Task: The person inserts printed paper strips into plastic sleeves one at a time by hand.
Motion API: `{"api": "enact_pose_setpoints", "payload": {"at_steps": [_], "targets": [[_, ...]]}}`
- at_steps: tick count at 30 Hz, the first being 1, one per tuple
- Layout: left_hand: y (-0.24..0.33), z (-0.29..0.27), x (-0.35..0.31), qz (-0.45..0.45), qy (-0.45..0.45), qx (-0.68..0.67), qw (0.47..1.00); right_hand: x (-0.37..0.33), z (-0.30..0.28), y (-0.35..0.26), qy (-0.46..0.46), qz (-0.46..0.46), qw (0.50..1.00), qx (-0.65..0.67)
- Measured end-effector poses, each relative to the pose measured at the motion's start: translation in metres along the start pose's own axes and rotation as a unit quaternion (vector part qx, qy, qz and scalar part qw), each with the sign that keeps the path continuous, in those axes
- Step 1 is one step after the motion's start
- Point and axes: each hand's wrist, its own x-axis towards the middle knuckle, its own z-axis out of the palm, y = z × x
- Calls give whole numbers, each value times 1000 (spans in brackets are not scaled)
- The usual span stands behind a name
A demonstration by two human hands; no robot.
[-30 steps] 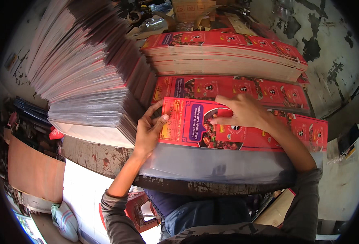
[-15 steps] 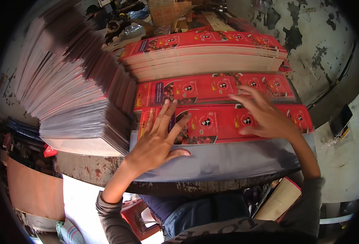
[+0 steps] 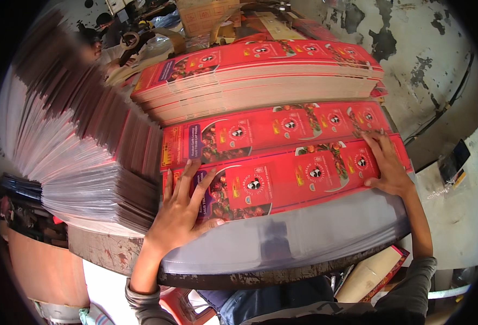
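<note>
A long red printed strip (image 3: 282,187) with food pictures lies across a stack of clear plastic sheets (image 3: 336,227) in front of me. My left hand (image 3: 183,208) rests on the strip's left end, fingers spread, with the thumb near its front edge. On its right end lies my right hand (image 3: 388,167), fingers apart and thumb at the near edge. Neither hand grips anything. A second red strip (image 3: 266,130) lies just beyond the first, along its far edge.
Farther back stands a thick stack of red printed strips (image 3: 282,84). A tall, fanned pile of strips in clear sleeves (image 3: 82,157) leans at the left. The worn table edge (image 3: 106,249) curves along the front. A person (image 3: 101,46) is at the far left, near a cardboard box (image 3: 209,19).
My right hand has moved right and down onto the strip's right end. My left hand stays spread on the left end. The head view has shifted, so the table appears lower and larger.
</note>
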Motion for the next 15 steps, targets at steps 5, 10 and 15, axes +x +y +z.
{"api": "enact_pose_setpoints", "payload": {"at_steps": [5, 10, 15], "targets": [[3, -3, -1, -16, 7, -1, 1000, 9, 9, 6, 56, -8, 998, 26], [-4, -2, -3, -17, 15, -19, 1000, 12, 13, 9, 133, 6, 991, 15], [-5, -1, 1, -15, 23, -31, 999, 12, 12, 7, 155, -3, 988, -21]]}}
